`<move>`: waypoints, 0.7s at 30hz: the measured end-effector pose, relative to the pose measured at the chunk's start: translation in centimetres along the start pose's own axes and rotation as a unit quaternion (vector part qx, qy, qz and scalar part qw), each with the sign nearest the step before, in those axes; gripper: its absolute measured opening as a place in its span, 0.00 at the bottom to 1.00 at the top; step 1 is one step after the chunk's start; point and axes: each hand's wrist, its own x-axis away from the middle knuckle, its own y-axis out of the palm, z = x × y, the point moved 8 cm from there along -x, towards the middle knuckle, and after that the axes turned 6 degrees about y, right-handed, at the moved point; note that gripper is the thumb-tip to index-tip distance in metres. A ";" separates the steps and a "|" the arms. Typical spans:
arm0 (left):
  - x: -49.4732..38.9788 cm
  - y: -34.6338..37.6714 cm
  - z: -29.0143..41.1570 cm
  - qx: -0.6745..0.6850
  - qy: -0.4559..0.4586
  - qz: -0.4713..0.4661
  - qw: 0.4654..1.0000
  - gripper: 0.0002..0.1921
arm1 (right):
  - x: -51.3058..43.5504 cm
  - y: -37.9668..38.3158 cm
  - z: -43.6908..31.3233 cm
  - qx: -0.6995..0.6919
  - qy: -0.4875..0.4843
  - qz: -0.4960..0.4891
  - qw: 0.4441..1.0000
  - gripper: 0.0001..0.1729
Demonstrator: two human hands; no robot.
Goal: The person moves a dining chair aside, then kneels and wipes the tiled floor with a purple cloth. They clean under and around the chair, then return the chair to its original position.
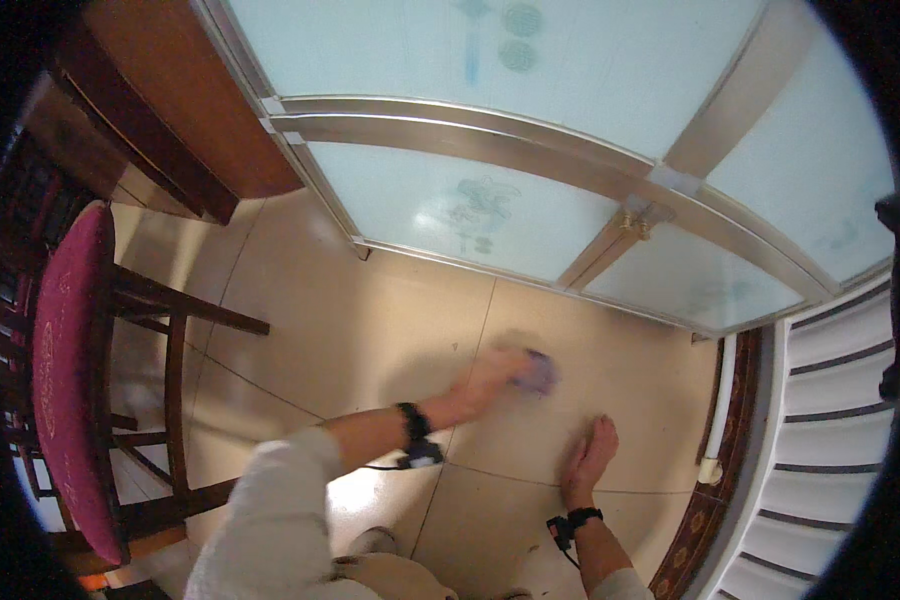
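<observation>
Low over the tiled floor [390, 322], my left hand [495, 369] is blurred by motion and reaches out to the right. At its fingertips is a small purple thing [538, 373], perhaps a cloth, too smeared to name surely; my fingers appear to hold it against or just above the tiles. My right hand [591, 456] hovers or rests nearer to me on the right, with no object seen in it. Its fingers are loosely extended, the thumb a little apart. Each wrist wears a black strap with a small device and cable.
A cabinet with frosted glass doors [450, 195] and metal frames stands ahead. On the left is a dark wooden chair with a magenta seat [75, 375], beside brown wooden furniture [180, 97]. A white slatted panel [825, 450] and a white pipe [722, 405] line the right.
</observation>
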 end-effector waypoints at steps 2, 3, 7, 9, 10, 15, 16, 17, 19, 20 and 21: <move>5.7 -9.8 -1.6 0.057 -0.095 0.249 0.962 0.15 | 0.1 -0.3 -0.6 -0.038 -0.038 0.019 0.998 0.24; 9.4 -15.0 -2.0 0.078 -0.119 0.369 0.919 0.14 | 0.1 0.2 -0.4 -0.019 -0.020 -0.011 1.000 0.25; 14.2 -24.8 -2.3 -0.314 -0.183 0.377 0.852 0.23 | -0.2 1.1 -1.4 0.048 -0.040 -0.050 0.997 0.29; 11.3 -23.5 -3.2 -0.546 -0.216 0.231 0.775 0.25 | -0.5 1.3 -1.8 0.074 -0.042 -0.067 0.994 0.29; 9.2 -22.1 -4.3 -0.482 -0.206 0.230 0.820 0.27 | -0.5 1.3 -1.8 0.081 -0.034 -0.072 0.993 0.29; -6.6 -13.0 -8.1 -0.424 -0.150 0.144 0.882 0.16 | -0.8 1.5 -1.9 0.072 -0.024 -0.099 0.992 0.30; -8.6 -10.8 -10.3 -0.392 -0.241 0.075 0.885 0.16 | -0.8 1.6 -1.9 0.082 -0.025 -0.101 0.991 0.30; -11.0 -8.5 -9.6 -0.409 -0.158 0.058 0.897 0.16 | -0.8 1.6 -1.8 0.092 -0.017 -0.100 0.991 0.30; -13.3 -3.8 -9.9 -0.356 -0.139 0.013 0.924 0.15 | -0.8 1.4 -2.0 0.090 -0.035 -0.086 0.992 0.28; -13.5 -0.9 -9.6 -0.310 -0.121 -0.022 0.943 0.14 | -0.8 1.5 -1.9 0.094 -0.037 -0.091 0.991 0.27; -13.8 2.0 -7.0 -0.339 0.007 -0.010 0.941 0.13 | -0.9 1.3 -1.7 0.080 -0.026 -0.080 0.993 0.24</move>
